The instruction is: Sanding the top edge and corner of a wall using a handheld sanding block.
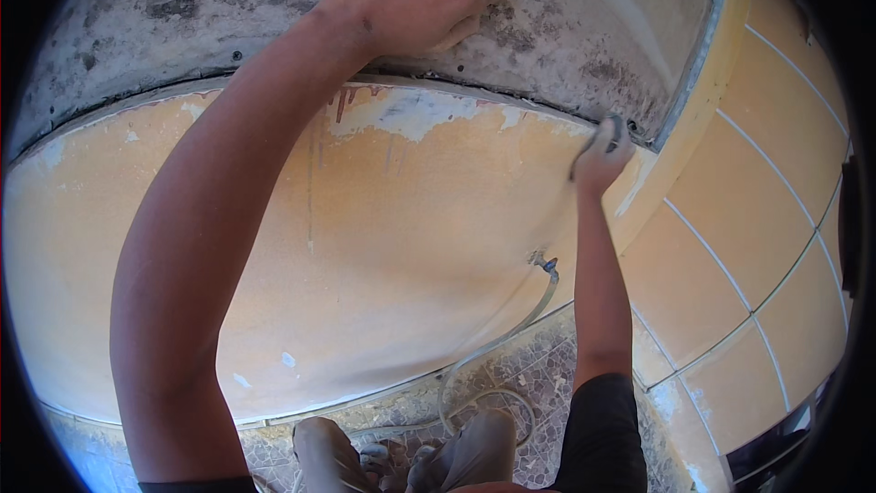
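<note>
My left hand (428,3) rests on the stained grey concrete top (171,7) of a low wall, with its fingers bent. What lies under those fingers is hidden. Further right, my right hand (601,163) grips a dark flat piece that looks like sandpaper (616,129), partly blurred. It is against the upper edge of the yellow painted wall face (410,198), close to the corner. Along this edge the paint has flaked to a pale patch (404,113), with reddish-brown drips beside it.
A tap (546,263) juts from the wall below my right hand. Its hose (506,335) runs down and coils on the patterned floor tiles (547,370) by my knees (489,448). To the right stands a yellow wall with white grooved lines (712,219).
</note>
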A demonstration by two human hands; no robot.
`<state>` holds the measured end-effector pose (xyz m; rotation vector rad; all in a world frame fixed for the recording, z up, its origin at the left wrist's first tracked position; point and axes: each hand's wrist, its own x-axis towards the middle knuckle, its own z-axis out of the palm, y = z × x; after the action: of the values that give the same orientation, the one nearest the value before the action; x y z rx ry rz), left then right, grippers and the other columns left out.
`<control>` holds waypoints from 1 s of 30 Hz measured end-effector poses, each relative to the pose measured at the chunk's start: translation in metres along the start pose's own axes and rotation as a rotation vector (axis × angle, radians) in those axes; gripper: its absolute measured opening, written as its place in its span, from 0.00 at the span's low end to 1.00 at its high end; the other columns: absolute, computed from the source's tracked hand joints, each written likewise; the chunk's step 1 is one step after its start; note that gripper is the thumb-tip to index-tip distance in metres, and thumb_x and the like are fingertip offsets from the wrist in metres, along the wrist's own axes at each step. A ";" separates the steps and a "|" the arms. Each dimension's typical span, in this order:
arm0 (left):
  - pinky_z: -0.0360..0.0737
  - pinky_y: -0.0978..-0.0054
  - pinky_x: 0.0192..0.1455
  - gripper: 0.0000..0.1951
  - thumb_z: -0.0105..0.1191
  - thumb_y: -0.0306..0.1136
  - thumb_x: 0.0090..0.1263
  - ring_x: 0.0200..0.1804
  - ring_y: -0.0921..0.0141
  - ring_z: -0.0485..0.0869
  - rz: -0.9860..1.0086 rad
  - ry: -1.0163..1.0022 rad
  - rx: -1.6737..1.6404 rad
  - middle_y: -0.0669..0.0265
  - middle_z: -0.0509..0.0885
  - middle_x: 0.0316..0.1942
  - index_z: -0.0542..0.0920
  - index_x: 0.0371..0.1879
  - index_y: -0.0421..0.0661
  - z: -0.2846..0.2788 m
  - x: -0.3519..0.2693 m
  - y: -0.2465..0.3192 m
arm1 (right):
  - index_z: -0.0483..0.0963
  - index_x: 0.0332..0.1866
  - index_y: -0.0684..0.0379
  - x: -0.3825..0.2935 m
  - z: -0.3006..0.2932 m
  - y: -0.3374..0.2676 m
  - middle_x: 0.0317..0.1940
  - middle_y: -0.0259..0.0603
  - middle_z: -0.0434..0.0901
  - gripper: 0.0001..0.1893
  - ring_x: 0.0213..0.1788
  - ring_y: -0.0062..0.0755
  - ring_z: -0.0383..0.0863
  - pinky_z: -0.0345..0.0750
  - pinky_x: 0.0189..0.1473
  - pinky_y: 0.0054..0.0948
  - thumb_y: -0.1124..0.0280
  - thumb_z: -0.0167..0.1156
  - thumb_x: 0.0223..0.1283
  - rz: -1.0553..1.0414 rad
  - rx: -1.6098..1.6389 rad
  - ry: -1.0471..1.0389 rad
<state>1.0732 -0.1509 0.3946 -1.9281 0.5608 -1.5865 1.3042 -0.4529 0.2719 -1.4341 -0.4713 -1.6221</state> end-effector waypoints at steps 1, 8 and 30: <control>0.67 0.62 0.70 0.15 0.49 0.39 0.71 0.67 0.62 0.72 -0.001 0.001 -0.004 0.61 0.77 0.62 0.82 0.48 0.46 -0.002 0.002 0.001 | 0.78 0.53 0.68 0.014 0.000 0.013 0.46 0.54 0.78 0.20 0.50 0.43 0.77 0.72 0.56 0.35 0.60 0.54 0.72 0.135 -0.025 0.034; 0.69 0.62 0.68 0.14 0.50 0.38 0.69 0.64 0.62 0.73 -0.007 0.044 -0.011 0.62 0.78 0.59 0.83 0.47 0.46 0.007 -0.007 -0.002 | 0.76 0.59 0.63 -0.024 0.006 -0.049 0.47 0.50 0.78 0.20 0.51 0.44 0.76 0.73 0.55 0.38 0.61 0.55 0.71 -0.107 0.025 -0.112; 0.65 0.63 0.73 0.16 0.49 0.40 0.71 0.68 0.62 0.71 -0.028 0.017 0.034 0.60 0.76 0.65 0.82 0.49 0.46 0.004 -0.006 0.001 | 0.75 0.59 0.67 -0.047 -0.007 -0.021 0.46 0.58 0.74 0.24 0.47 0.47 0.74 0.72 0.52 0.40 0.56 0.52 0.72 -0.245 -0.079 -0.100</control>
<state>1.0755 -0.1471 0.3896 -1.9070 0.5127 -1.6210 1.2800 -0.4297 0.2317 -1.5705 -0.6688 -1.7840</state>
